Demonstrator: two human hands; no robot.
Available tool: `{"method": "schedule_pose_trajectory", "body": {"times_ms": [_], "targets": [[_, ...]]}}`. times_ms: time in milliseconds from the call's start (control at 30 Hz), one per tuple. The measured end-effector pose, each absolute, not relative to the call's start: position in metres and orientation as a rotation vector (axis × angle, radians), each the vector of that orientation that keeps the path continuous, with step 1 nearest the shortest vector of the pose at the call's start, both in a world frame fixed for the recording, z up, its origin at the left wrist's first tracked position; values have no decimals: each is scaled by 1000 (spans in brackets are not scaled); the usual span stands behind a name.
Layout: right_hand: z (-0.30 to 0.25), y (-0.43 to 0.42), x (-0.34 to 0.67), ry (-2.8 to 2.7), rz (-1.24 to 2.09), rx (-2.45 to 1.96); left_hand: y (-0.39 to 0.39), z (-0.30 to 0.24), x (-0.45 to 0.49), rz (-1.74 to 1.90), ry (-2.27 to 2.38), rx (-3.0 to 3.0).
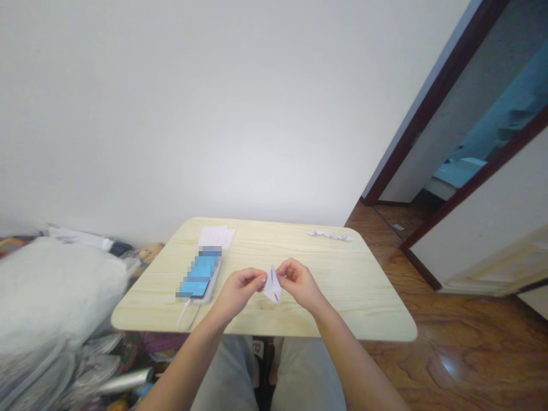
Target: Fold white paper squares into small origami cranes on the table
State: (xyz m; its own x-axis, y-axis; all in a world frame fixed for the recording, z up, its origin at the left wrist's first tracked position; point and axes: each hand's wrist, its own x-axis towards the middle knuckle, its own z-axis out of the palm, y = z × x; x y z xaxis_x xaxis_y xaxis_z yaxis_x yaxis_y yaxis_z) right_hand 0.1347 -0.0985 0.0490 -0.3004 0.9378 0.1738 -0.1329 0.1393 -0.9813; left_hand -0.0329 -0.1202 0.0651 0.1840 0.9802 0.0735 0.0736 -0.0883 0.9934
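A broad white wall (214,114) is filling the space ahead, a dark-framed doorway (432,108) is opening on the right above a glossy reddish-brown wooden floor (462,354), and a bulky white cloth bundle (55,291) is sitting on the left. A pale wood-grain tabletop with rounded corners (338,302) is standing just beyond the person's grey-trousered knees (226,371), apparently serving as the work surface. Near its far edge, a small stack of white paper sheets (216,237) and a crumpled white paper strip (329,235) are lying clear of the hands, seemingly set aside, while a pixelated blue-and-white device (201,274) trailing a white cable (184,314) is resting nearer the left edge. The left hand (237,294) and the right hand (299,283) are raised above the tabletop, probably to keep the paper free of the surface. Their curled fingers (285,271) are pinching a folded white paper triangle (272,287) from either side, and its point is angling down between the hands toward the tabletop
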Motion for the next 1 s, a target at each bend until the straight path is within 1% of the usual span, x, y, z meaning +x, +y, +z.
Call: {"method": "schedule_pose_trajectory", "body": {"times_ms": [200,400,700,1000], "targets": [[42,-97,131,-1447,1387,-868,-120,59,-35,1132,1076,1363],[44,-98,129,-1487,1356,-866,-120,65,-36,1150,1173,1482],[47,-101,128,-1472,1283,-859,-121,65,-36,1188,1172,1543],[61,-107,130,-1607,1168,-930,-120,61,-37,1216,1230,1577]]}}
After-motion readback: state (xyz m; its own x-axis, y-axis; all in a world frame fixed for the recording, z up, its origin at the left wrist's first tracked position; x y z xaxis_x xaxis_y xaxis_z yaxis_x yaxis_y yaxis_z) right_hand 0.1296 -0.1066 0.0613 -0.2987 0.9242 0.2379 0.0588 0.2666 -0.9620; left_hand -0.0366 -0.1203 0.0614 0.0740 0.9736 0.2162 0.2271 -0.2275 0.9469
